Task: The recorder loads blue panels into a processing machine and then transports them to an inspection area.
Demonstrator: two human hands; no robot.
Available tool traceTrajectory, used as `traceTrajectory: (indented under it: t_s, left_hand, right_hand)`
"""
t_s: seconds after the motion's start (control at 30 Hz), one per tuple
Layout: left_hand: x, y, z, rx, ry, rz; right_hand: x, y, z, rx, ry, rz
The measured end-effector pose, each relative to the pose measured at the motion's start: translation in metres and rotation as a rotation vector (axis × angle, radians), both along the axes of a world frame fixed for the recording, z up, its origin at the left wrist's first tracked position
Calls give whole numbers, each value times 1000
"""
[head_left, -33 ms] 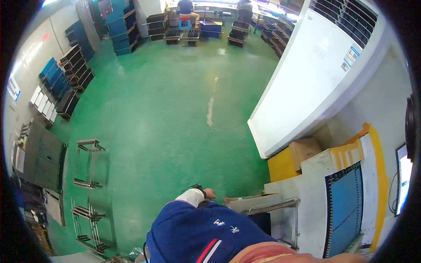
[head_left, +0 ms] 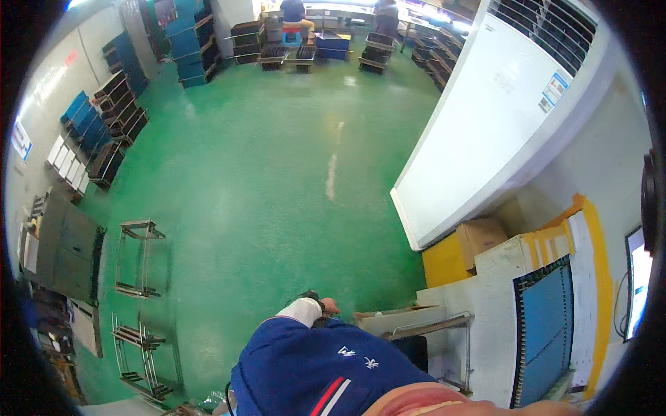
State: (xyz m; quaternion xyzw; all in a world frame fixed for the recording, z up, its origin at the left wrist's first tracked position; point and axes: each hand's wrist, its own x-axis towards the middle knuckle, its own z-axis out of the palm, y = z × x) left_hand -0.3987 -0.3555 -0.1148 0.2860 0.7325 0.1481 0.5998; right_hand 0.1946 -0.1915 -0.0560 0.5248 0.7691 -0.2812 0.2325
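Note:
My left hand [head_left: 331,306] shows small at the lower middle, just beyond my blue jacket sleeve [head_left: 277,347] and a white cuff [head_left: 302,311]. A dark band [head_left: 313,297] circles the wrist. Most of the fingers are hidden or too small to make out, so I cannot tell whether the hand holds anything. To its right, close by, lies the edge of a light box or tray [head_left: 392,322] beside a metal frame [head_left: 437,324]. My right hand does not show.
Two metal racks [head_left: 137,258] stand on the green floor [head_left: 257,180] at left. A tall white air conditioner [head_left: 479,125] and a cardboard box [head_left: 482,243] are at right, above a blue panel [head_left: 546,333]. Stacked crates [head_left: 189,48] and seated people [head_left: 294,12] are far off.

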Motion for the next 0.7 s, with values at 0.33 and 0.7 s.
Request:
traceTrajectory:
  t_s: [0.33,0.7]
  left_hand:
    - [15,0,19,59,99,-202]
    - [8,-11,18,126,134,-343]
  right_hand:
    - [27,-9,-25,-28,-28,-39]
    - [29,-12,-11,-25,65,-26]
